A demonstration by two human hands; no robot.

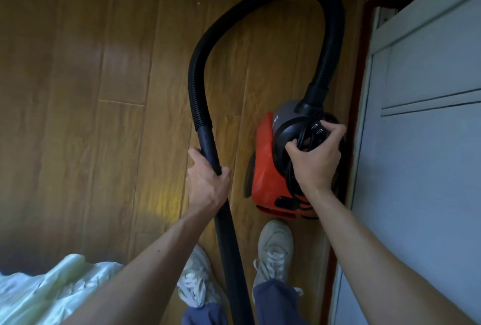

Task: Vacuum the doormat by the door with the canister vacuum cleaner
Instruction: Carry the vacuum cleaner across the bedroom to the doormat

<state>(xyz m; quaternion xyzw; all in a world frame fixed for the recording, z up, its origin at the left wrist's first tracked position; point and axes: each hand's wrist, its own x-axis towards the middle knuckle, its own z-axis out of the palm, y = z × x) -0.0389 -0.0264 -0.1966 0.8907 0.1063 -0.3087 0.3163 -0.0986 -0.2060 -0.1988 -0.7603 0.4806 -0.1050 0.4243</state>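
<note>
The left hand (205, 181) had its fingers wrapped tight around the one black wand (226, 220), just below the point where the ribbed hose (260, 4) joined it. The right hand (316, 158) was closed on the handle on top of the single red and grey canister vacuum (265, 163), its fingers clamped over a bundle of black cord (308, 137) wound there, with two metal plug prongs showing beside the fingertips. The hose arched up from the left grip and came down into the canister's grey cap beside the right hand. Some pale lettering on the grey part was too small to read. The canister stood on the wooden floor (91, 64) beside a white door (429, 116), just ahead of two pale sneakers (276, 244). No doormat showed.
</note>
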